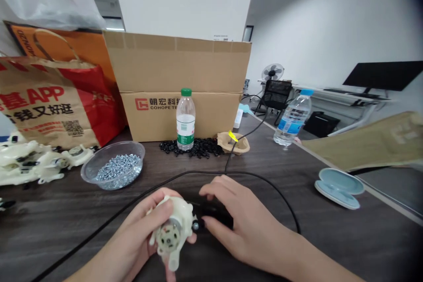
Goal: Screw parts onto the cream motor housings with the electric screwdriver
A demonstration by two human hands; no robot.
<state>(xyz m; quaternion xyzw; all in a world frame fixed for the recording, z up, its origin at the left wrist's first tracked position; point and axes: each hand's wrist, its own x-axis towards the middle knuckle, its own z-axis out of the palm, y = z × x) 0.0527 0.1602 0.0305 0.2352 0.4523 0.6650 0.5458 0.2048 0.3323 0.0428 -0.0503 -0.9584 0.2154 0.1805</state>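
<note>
My left hand (145, 224) is closed around a cream-white plastic motor housing (180, 211), with the thumb on top. The round metal end of a motor (169, 237) shows in the housing and faces me. On the housing's right side a small screw (195, 226) sits by a black piece. My right hand (236, 216) curls around a dark tool (216, 212), apparently a black electric screwdriver, right beside that screw. Shadow and fingers hide most of the tool, and I cannot tell whether its tip touches the screw.
A clear bowl of screws (115, 172) stands at left, near more white housings (36, 163). Black small parts (201, 147) surround a green-capped bottle (186, 119) before a cardboard box (178, 70). A black cable (185, 172) crosses the table. At right are a blue-capped bottle (292, 119) and an open case (340, 187).
</note>
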